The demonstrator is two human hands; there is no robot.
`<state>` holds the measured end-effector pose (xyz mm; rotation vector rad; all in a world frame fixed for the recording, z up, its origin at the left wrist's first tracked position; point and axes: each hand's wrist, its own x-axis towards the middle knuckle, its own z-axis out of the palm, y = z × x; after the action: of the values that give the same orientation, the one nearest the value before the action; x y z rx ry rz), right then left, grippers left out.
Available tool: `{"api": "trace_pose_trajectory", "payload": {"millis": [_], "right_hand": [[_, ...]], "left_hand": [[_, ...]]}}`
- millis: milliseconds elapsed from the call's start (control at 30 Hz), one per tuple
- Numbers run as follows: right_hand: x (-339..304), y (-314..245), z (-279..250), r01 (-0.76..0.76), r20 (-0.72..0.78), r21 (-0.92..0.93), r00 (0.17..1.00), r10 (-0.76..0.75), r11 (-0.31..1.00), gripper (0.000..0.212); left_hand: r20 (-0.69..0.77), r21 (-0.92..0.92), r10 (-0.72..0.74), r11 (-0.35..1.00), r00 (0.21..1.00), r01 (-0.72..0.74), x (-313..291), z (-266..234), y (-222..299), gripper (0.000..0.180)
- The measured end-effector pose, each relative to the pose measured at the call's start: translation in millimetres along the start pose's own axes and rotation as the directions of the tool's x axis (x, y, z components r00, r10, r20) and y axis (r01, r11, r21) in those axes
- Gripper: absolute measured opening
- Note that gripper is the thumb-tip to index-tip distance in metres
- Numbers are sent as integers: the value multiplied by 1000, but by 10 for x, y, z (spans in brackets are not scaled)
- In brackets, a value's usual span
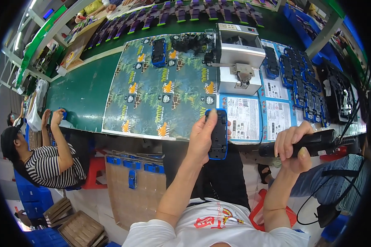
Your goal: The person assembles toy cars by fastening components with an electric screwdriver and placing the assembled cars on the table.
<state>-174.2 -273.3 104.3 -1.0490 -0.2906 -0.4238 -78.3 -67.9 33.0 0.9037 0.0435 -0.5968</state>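
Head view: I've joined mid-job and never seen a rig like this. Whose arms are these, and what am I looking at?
There's no robot here: these are a person's bare hands. The single picture comes from a fisheye camera on their head, looking down, so straight edges bend near the rim.

The left hand holds a blue-edged car part, dark side showing. The right hand grips a black cylindrical tool, possibly a powered screwdriver.

On the bench, a patterned sheet bears another car part. Beside it stands a grey metal machine, with more blue car parts farther right.
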Motion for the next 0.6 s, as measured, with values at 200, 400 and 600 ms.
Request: {"api": "trace_pose_trajectory", "payload": {"millis": [200,400,600], "right_hand": [[53,69,70,-12,18,-2,1000,12,1000,33],[148,216,92,62,-36,-74,997,-65,995,27],[319,523,42,115,-225,-180,962,-154,977,16]], "left_hand": [[40,11,42,999,998,-42,-31,-81,-35,31],[90,123,61,990,994,-72,-37,-89,-124,30],[90,295,136,942,987,-157,-80,-65,-183,30]]}}
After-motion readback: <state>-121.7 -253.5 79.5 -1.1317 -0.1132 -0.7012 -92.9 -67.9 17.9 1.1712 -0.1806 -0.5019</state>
